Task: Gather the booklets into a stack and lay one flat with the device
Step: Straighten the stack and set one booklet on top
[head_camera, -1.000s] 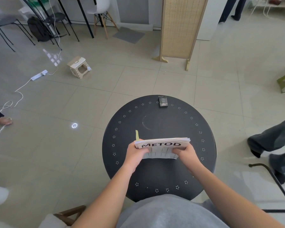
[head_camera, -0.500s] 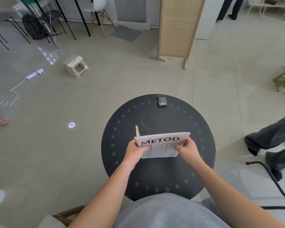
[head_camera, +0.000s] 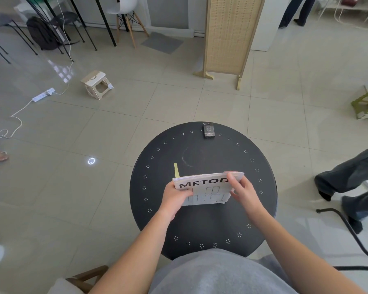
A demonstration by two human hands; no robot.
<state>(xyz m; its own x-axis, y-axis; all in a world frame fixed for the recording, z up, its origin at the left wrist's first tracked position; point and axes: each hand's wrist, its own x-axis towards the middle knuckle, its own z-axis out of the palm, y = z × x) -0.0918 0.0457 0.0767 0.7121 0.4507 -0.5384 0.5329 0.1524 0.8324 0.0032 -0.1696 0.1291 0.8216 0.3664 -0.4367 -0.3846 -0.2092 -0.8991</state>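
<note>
Booklets (head_camera: 206,187): white matt paper, black print; yellow paper tab (head_camera: 176,169) sticking out. Table (head_camera: 200,225): black, matt, smooth, small punched holes round rim, looks like painted metal. Device (head_camera: 208,130): black, slight sheen, prob. plastic. Floor (head_camera: 115,134): glossy tiles, reflective.

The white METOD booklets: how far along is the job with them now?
Done: the white METOD booklets are gathered into one stack. In hand: both hands, left hand and right hand, hold it above the round black table. Left: lay one flat by the small black device at the far edge.
</note>
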